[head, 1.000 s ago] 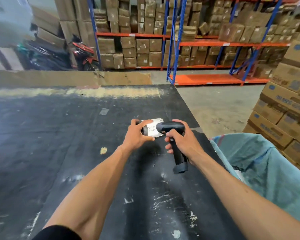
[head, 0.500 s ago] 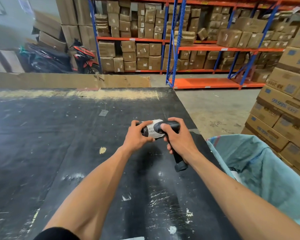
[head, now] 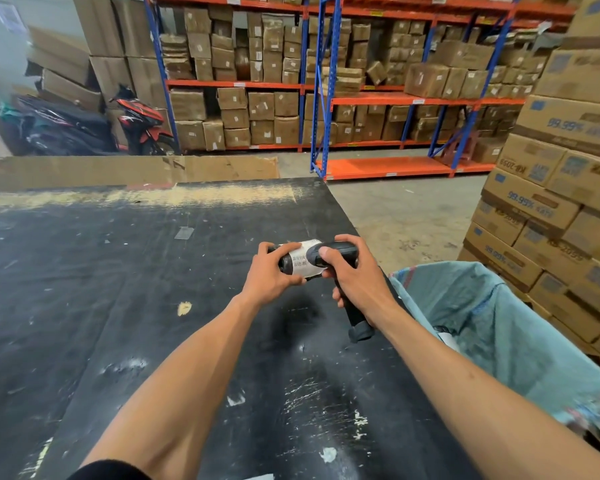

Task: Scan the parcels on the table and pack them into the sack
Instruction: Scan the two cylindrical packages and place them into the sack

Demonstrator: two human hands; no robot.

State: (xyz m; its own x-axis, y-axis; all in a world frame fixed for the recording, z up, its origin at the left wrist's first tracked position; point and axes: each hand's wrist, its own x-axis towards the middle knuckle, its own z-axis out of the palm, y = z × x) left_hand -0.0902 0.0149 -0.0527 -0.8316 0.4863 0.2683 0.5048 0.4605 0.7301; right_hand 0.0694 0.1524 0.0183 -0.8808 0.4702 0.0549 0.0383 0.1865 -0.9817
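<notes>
You hold a small dark parcel with a white barcode label above the black table, near the table's right edge. Your left hand grips the parcel's left end, fingers curled over the top and the thumb pressed along its near side. Just right of the parcel, touching or almost touching its label, sits the head of the black scanner. Your right hand is wrapped round the scanner's handle, thumb laid on top of the head, and the butt of the handle sticks out below your palm, over the table.

To the right of the parcel and lower, beside the table's edge, the teal sack stands with its mouth open; something pale and dark lies inside near the table side, possibly a packed parcel, though it is too blurred to tell. Beyond the sack rise stacked printed cartons. Past the table's far edge leans a cardboard sheet, and behind it stand blue and orange racks full of boxes, with a parked motorbike at their left.
</notes>
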